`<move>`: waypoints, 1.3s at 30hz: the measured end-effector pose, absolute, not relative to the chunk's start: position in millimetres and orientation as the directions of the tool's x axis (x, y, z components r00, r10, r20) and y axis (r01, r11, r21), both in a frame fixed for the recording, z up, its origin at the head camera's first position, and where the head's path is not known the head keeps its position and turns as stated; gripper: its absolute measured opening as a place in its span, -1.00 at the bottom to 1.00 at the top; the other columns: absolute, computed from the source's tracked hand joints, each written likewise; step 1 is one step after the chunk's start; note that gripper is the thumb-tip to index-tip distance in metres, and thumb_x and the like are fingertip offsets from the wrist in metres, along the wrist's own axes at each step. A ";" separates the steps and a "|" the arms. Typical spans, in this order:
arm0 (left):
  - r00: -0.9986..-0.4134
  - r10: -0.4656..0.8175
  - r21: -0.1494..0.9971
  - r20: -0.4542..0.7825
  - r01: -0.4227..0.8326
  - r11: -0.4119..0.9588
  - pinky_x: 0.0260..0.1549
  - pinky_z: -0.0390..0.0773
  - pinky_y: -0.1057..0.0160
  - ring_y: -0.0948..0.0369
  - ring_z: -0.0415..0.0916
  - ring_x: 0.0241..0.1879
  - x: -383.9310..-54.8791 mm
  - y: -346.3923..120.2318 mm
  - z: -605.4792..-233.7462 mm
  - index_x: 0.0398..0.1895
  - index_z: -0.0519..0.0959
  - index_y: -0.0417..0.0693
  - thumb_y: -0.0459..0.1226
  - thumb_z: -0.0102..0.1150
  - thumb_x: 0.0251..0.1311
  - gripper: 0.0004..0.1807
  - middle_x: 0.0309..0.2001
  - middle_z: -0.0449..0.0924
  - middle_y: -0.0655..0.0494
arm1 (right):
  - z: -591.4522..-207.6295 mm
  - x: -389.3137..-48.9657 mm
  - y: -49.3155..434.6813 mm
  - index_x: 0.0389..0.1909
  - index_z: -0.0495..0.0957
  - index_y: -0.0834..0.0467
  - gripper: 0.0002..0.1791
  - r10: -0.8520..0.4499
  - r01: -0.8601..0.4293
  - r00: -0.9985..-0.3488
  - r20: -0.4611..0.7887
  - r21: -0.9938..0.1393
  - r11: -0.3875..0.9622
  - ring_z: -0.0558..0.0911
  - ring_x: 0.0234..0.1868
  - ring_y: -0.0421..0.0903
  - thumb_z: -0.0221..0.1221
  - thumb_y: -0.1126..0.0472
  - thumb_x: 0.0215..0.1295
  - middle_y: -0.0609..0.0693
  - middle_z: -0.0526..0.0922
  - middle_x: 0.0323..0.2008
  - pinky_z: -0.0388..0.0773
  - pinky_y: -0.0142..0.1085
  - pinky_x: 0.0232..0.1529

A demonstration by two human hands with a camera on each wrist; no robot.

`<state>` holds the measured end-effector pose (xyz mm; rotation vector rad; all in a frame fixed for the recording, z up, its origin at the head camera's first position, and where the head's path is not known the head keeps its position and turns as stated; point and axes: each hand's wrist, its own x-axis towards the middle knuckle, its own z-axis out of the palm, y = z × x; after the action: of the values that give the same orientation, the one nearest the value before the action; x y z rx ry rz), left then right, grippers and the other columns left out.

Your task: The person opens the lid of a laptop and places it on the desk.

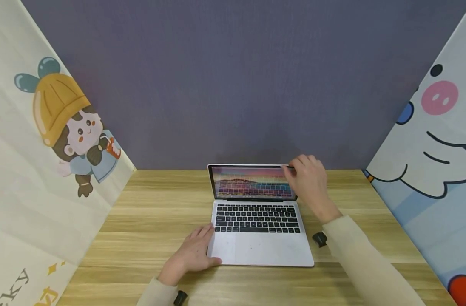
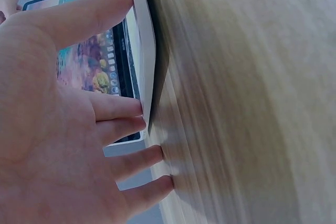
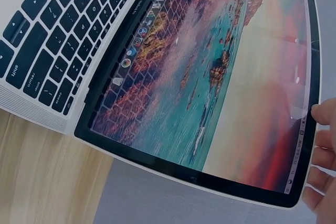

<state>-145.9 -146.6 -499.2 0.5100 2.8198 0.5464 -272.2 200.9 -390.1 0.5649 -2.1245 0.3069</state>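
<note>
A silver laptop (image 1: 260, 249) sits on the wooden table with its lid raised and its screen (image 3: 220, 98) lit by a coastal picture. At the lid's top right corner, my right hand (image 1: 308, 180) pinches the edge, thumb on the screen side and fingers behind, as the right wrist view shows. My left hand (image 1: 194, 250) lies along the base's left front corner. Its thumb (image 2: 100, 17) touches the front edge, while the other fingers reach the left side and the tabletop, fairly straight and spread.
The wooden table (image 1: 160, 204) runs back to a grey-purple panel (image 1: 233, 85). Printed cartoon sheets stand on both sides, a yellow-hatted figure (image 1: 76, 127) at left and a pink-snouted one (image 1: 439, 97) at right. Black wrist devices show by each sleeve.
</note>
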 end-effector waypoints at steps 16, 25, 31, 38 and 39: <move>-0.915 0.371 0.397 -0.160 0.284 0.873 0.41 0.11 -0.32 -0.28 0.05 0.50 -146.0 -146.2 -501.3 0.52 0.20 -0.33 0.19 0.39 0.06 0.12 0.57 0.08 -0.21 | -388.8 -283.6 199.3 -0.45 0.64 0.26 -0.69 -0.266 -0.479 -0.509 0.819 -0.013 0.878 0.54 -0.40 0.15 0.42 0.08 0.22 0.12 0.62 -0.45 0.50 0.00 -0.43; -0.914 0.378 0.392 -0.147 0.297 0.871 0.38 0.15 -0.35 -0.29 0.08 0.48 -147.4 -145.4 -500.3 0.50 0.22 -0.35 0.18 0.41 0.03 0.13 0.55 0.10 -0.23 | -387.8 -292.0 198.4 -0.45 0.63 0.25 -0.70 -0.257 -0.469 -0.539 0.802 -0.033 0.883 0.53 -0.38 0.18 0.39 0.08 0.26 0.12 0.60 -0.46 0.48 0.04 -0.42; -0.914 0.378 0.392 -0.144 0.298 0.870 0.38 0.15 -0.35 -0.30 0.08 0.47 -147.2 -145.2 -498.6 0.50 0.22 -0.36 0.18 0.43 0.02 0.13 0.55 0.11 -0.24 | -386.9 -297.3 197.4 -0.43 0.63 0.25 -0.69 -0.255 -0.454 -0.568 0.783 -0.040 0.890 0.53 -0.36 0.18 0.39 0.07 0.27 0.13 0.60 -0.43 0.48 0.04 -0.40; -0.916 0.375 0.399 -0.143 0.294 0.869 0.38 0.15 -0.36 -0.29 0.08 0.48 -146.4 -144.5 -497.9 0.49 0.23 -0.36 0.17 0.44 0.01 0.13 0.55 0.11 -0.24 | -387.3 -302.3 196.9 -0.40 0.65 0.25 -0.68 -0.252 -0.445 -0.587 0.769 -0.046 0.894 0.52 -0.35 0.17 0.36 0.04 0.31 0.13 0.63 -0.40 0.46 0.03 -0.40; -0.916 0.375 0.399 -0.143 0.293 0.869 0.38 0.15 -0.36 -0.29 0.08 0.48 -146.2 -144.5 -498.3 0.49 0.23 -0.36 0.17 0.44 0.00 0.13 0.55 0.11 -0.24 | -387.3 -302.9 196.7 -0.39 0.65 0.25 -0.68 -0.253 -0.445 -0.589 0.768 -0.047 0.894 0.52 -0.35 0.17 0.35 0.04 0.32 0.13 0.63 -0.40 0.46 0.03 -0.40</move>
<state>-146.2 -144.5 -498.3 0.5120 2.8255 0.5539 -302.9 196.7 -387.3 0.4977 -2.2266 0.2973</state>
